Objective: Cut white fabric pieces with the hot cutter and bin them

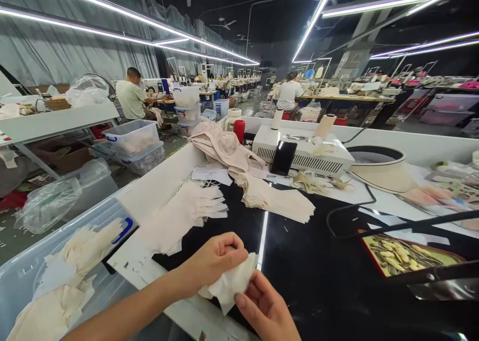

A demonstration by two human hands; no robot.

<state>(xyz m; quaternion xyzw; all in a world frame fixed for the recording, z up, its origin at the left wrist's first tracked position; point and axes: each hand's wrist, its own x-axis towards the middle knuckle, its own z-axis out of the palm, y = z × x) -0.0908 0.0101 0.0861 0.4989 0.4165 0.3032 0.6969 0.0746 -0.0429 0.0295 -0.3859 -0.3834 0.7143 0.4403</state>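
Left hand (224, 256) and right hand (264, 301) grip pale cloth (237, 279) at six o'clock, above a glossy black counter (314, 266).

A clear bin (17, 266) borders the counter at eight; a low white wall (160, 176) edges it at ten, workshop floor (174, 142) beyond; bare black surface opens toward five, up to the nut tray (406, 254).

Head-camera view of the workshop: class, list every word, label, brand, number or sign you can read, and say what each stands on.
No text can be read with certainty.
White paper slip by the beige fabric pieces: faint print, too small to read.
Pale pillar at the back: a small dark mark, too blurred to read.
Black phone: no lettering visible.
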